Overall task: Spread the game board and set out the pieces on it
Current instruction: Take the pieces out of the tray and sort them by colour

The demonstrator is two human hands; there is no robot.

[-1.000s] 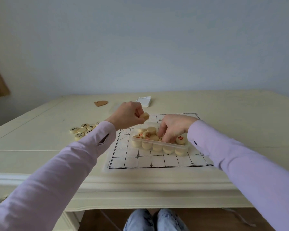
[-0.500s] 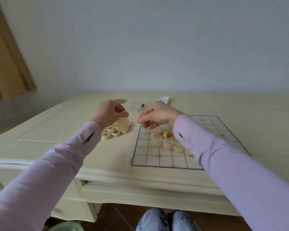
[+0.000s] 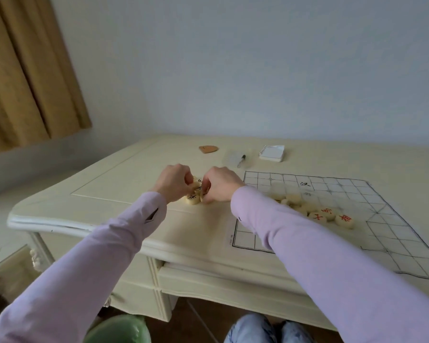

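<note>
Both hands are off the board, down on the bench (image 3: pixel 134 174) to its left.

Left hand (image 3: pixel 175 181): fingers (image 3: pixel 189 179) curled tight over the top of a small pile of black-marked pieces (image 3: pixel 193 198), gripping some of them. Exact count is hidden under the hand.

Right hand (image 3: pixel 221 184): just beside the left, on the same pile. Its fingers (image 3: pixel 207 186) are curled down and pinch one piece of that pile at its near edge; the piece looks tipped up on its side. Blurry, so I can't tell which piece.

The pile sits on bare bench, between the two hands and apart from the board's left edge.

Board (image 3: pixel 394 233): a thin printed grid sheet, spread flat on the right half of the bench, near corner reaching the front edge. A cluster of red-marked pieces (image 3: pixel 328 214) lies on it around the middle, partly behind the right sleeve (image 3: pixel 307 243). Three show red characters face up, the rest show plain sides.

At the far side of the bench: a brown flat thing (image 3: pixel 208 149), a pen (image 3: pixel 241 160), a spiral notepad (image 3: pixel 271 153), all well apart from the hands.

Tan curtain (image 3: pixel 22 70) upper left. Knees in jeans (image 3: pixel 253 328) at the bottom edge.
</note>
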